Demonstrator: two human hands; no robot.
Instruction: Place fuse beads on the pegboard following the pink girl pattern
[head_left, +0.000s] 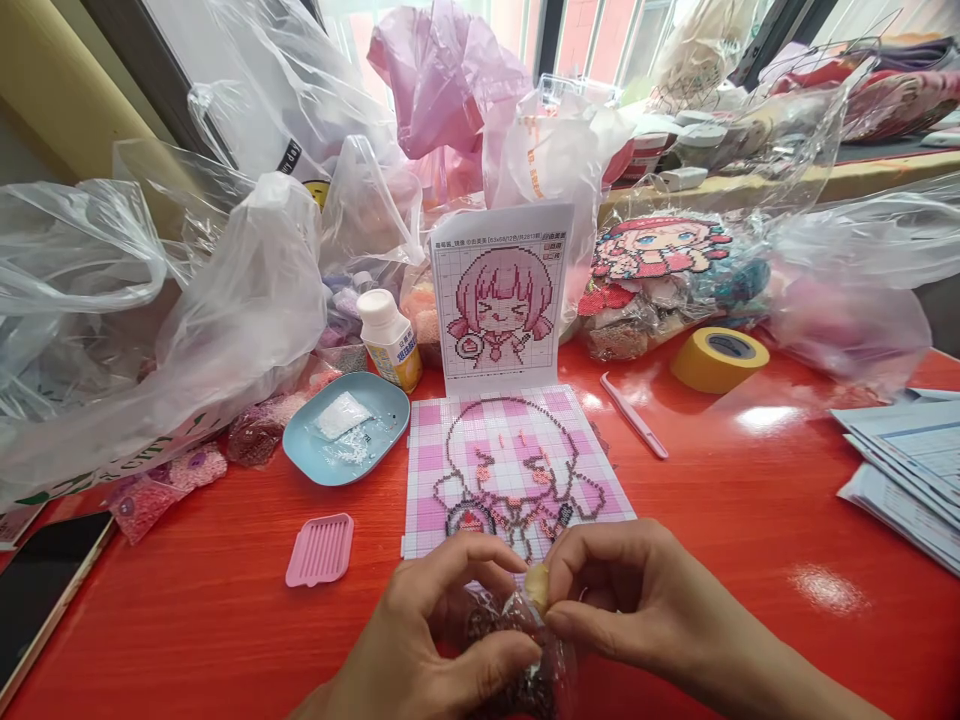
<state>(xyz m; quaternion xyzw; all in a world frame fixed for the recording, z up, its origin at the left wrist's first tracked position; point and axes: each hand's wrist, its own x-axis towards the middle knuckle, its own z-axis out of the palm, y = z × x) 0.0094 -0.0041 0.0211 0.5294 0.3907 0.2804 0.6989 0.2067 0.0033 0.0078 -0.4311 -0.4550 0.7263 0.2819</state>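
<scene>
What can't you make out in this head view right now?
- Small clear bag: contents blurred, covered by left hand and right hand.
- Bottle: label too small.
- Phone: cut off by left edge.
- Papers: cut off by right edge.

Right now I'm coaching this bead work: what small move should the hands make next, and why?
Probably pull the small clear bead bag open at its top. Both the left hand and the right hand pinch it just below the partly filled pegboard, and no beads look tipped out.
</scene>
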